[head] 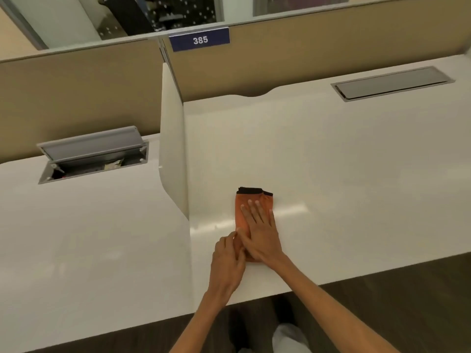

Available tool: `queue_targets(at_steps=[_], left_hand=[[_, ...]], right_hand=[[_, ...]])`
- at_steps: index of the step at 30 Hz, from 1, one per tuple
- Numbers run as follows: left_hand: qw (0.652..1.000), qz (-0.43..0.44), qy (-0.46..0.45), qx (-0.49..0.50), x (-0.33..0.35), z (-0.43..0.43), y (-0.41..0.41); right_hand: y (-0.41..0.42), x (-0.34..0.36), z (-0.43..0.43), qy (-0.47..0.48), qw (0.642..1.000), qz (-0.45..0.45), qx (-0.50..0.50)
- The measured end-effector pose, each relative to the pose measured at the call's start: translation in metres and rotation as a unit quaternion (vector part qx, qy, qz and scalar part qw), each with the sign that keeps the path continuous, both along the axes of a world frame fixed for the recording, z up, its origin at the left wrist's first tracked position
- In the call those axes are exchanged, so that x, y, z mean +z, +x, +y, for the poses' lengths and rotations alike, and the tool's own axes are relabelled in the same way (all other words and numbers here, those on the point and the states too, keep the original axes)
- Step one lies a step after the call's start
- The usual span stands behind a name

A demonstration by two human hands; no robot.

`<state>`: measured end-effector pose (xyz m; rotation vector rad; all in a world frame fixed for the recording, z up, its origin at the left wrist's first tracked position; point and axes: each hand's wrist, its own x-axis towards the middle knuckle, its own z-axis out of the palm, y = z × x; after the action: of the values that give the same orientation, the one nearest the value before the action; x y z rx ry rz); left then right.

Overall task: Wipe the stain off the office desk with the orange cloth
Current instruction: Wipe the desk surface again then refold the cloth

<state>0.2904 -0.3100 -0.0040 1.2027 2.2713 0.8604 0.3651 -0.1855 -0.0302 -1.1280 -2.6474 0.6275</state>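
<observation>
The orange cloth (242, 210), folded into a narrow strip with a black hem at its far end, lies on the white office desk (356, 174) near the front edge. My right hand (260, 233) presses flat on the cloth, fingers spread and pointing away from me. My left hand (228, 258) is beside it on the left, its fingertips pinching the cloth's near left edge. No stain shows on the desk; the hands cover the spot beneath the cloth.
A white divider panel (173, 149) stands just left of the cloth and splits this desk from the neighbouring one (89, 238). An open cable hatch (94, 154) is at left, a shut cable hatch (392, 82) at far right. Beige partitions with a "385" sign (200, 40) run behind.
</observation>
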Motion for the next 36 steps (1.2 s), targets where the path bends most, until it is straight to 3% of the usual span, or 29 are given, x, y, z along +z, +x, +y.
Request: queue_targets(at_steps=[6, 10, 16, 18, 20, 26, 36], left_hand=[[0.979, -0.063, -0.107, -0.161, 0.020, 0.008, -0.051], [0.977, -0.063, -0.147, -0.139, 0.036, 0.012, -0.100], [0.988, 0.043, -0.064, -0.131, 0.031, -0.014, -0.082], [0.981, 0.098, -0.036, -0.166, 0.025, -0.027, -0.067], [0.969, 0.111, -0.064, -0.211, 0.017, -0.038, -0.057], [0.973, 0.074, -0.088, -0.199, 0.003, -0.054, -0.046], [0.970, 0.039, -0.087, -0.223, 0.003, -0.086, -0.052]], right_hand=[[0.025, 0.028, -0.008, -0.027, 0.998, -0.050, 0.018], [0.030, 0.050, -0.032, 0.022, 0.994, -0.105, 0.033], [0.043, 0.048, -0.044, 0.031, 0.988, -0.127, 0.085], [0.048, 0.048, -0.028, 0.049, 0.984, -0.121, 0.121], [0.056, 0.046, -0.010, 0.066, 0.980, -0.109, 0.153], [0.073, 0.028, -0.013, 0.026, 0.989, -0.067, 0.130], [0.101, 0.011, -0.057, 0.068, 0.992, -0.008, 0.109]])
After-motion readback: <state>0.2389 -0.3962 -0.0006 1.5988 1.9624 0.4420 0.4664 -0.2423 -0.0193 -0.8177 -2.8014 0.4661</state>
